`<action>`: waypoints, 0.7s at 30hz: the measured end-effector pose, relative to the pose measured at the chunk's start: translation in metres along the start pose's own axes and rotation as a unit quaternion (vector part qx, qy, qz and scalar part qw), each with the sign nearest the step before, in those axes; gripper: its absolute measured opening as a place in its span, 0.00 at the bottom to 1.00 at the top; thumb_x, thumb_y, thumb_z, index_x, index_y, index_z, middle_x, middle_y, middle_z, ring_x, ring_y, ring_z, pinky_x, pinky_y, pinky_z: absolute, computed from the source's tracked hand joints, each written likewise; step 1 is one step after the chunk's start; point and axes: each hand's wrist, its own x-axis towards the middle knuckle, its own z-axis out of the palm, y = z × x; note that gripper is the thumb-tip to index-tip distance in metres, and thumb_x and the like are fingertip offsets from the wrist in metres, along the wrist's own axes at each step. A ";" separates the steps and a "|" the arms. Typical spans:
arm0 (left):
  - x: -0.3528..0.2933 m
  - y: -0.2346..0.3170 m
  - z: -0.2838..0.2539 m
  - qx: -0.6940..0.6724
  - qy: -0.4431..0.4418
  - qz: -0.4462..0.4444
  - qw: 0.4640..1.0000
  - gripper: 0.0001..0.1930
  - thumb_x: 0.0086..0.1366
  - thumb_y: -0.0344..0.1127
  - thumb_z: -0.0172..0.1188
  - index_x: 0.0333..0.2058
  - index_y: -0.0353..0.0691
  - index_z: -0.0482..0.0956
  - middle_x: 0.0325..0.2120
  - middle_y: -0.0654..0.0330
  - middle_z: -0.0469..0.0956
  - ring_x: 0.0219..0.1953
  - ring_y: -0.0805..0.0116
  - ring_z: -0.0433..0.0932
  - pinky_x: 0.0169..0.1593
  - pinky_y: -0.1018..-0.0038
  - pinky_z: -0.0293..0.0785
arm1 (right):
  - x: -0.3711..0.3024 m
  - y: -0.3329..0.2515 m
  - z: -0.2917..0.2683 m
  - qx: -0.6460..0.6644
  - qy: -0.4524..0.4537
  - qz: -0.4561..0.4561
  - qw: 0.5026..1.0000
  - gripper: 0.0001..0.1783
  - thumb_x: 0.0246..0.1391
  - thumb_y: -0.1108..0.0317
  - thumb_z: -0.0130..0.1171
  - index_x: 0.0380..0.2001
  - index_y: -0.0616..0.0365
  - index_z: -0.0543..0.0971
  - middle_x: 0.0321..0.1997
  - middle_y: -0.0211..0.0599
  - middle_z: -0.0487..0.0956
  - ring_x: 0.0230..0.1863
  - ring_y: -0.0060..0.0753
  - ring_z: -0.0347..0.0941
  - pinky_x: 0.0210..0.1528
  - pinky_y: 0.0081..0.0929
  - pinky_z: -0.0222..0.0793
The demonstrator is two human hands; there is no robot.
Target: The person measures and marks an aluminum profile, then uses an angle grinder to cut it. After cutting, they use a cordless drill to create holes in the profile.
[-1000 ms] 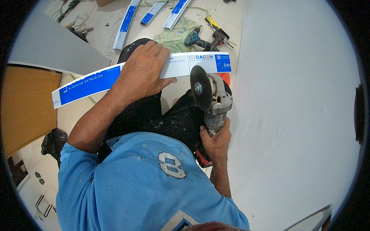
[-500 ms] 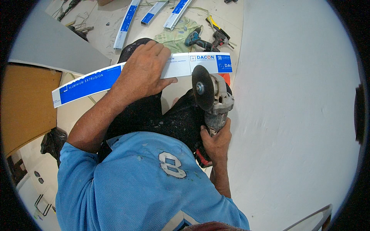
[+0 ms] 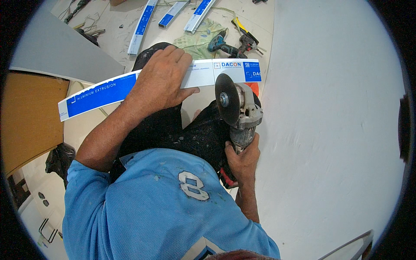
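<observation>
The left hand (image 3: 162, 78) clasps the bar (image 3: 200, 75) across its width, fingers over the far edge, thumb by the near one; the bar spans the left knee (image 3: 145, 57). The right hand (image 3: 243, 159) is wrapped round the grinder (image 3: 248, 113), whose disc (image 3: 228, 99) stands at the bar's near edge, contact impossible to tell. Toward the right edge of the floor (image 3: 113, 47), a drill (image 3: 222, 46) lies by a green cloth (image 3: 195, 42).

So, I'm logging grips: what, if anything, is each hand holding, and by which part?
The left hand holds the blue-and-white strip near its middle; the right hand holds the angle grinder by its body.
</observation>
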 end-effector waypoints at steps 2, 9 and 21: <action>-0.001 -0.001 0.001 0.001 0.001 0.002 1.000 0.34 0.59 0.54 0.84 0.51 0.31 0.81 0.47 0.46 0.82 0.55 0.50 0.80 0.62 0.55 0.78 | 0.000 0.000 0.000 -0.005 0.001 0.000 1.000 0.34 0.56 0.62 0.75 0.60 0.63 0.70 0.46 0.63 0.88 0.51 0.68 0.88 0.54 0.54 0.83; -0.001 -0.004 0.004 -0.023 0.018 0.014 0.999 0.36 0.52 0.47 0.86 0.51 0.32 0.76 0.47 0.46 0.78 0.53 0.43 0.78 0.59 0.51 0.77 | 0.000 0.007 0.003 -0.005 0.009 -0.021 1.000 0.34 0.56 0.62 0.75 0.60 0.62 0.70 0.45 0.63 0.88 0.50 0.70 0.88 0.52 0.55 0.83; 0.000 -0.003 0.004 -0.014 0.015 0.007 1.000 0.35 0.54 0.48 0.86 0.51 0.32 0.78 0.47 0.47 0.79 0.53 0.46 0.79 0.60 0.52 0.77 | -0.002 0.001 0.003 -0.010 0.016 -0.001 1.000 0.33 0.56 0.63 0.74 0.60 0.61 0.70 0.46 0.63 0.87 0.50 0.71 0.88 0.52 0.56 0.83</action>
